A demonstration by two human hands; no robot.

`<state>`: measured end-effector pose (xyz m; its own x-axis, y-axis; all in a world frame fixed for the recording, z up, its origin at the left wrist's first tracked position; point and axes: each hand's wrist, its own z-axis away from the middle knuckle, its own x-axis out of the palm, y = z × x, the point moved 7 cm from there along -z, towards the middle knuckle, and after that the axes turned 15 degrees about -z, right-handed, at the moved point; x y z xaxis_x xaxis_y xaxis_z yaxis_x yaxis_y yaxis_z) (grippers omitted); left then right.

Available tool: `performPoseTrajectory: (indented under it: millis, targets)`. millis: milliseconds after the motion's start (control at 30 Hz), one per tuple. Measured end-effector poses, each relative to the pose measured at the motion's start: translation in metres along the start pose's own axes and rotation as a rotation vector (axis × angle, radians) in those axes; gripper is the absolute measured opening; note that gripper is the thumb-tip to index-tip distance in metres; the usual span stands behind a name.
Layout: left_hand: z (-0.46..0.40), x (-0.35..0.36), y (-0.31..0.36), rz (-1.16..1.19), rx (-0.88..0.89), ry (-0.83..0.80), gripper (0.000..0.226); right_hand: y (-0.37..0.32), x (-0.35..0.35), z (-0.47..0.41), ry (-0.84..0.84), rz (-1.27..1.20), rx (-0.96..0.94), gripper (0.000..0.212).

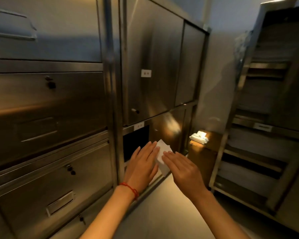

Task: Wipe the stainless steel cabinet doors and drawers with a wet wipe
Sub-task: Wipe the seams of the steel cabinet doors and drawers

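Both forearms reach in from the bottom edge, a red string bracelet (130, 188) on the left wrist. Left hand (142, 163) and right hand (181, 167) lie flat with straight fingers, pressing a folded white wet wipe (160, 155) between them against the low stainless steel cabinet door (169, 133). Its long axis runs up and slightly left. A dark opening (135, 140) sits just left. Steel drawers (47, 118) stand further left; a white wipe packet (199, 137) rests to the right.
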<state>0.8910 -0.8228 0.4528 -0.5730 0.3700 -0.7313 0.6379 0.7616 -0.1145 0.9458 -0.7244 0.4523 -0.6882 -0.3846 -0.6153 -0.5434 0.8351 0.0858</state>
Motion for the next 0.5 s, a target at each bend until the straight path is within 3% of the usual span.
performPoseTrajectory:
  millis: [267, 500]
  targets:
    - [-0.043, 0.039, 0.084, 0.076, 0.195, -0.001, 0.053, 0.046, -0.051, 0.050, -0.039, 0.128, 0.103, 0.058]
    - [-0.083, 0.064, 0.137, 0.194, 0.350, 0.167, 0.056, 0.088, -0.077, 0.081, -0.061, 0.285, 0.196, 0.056]
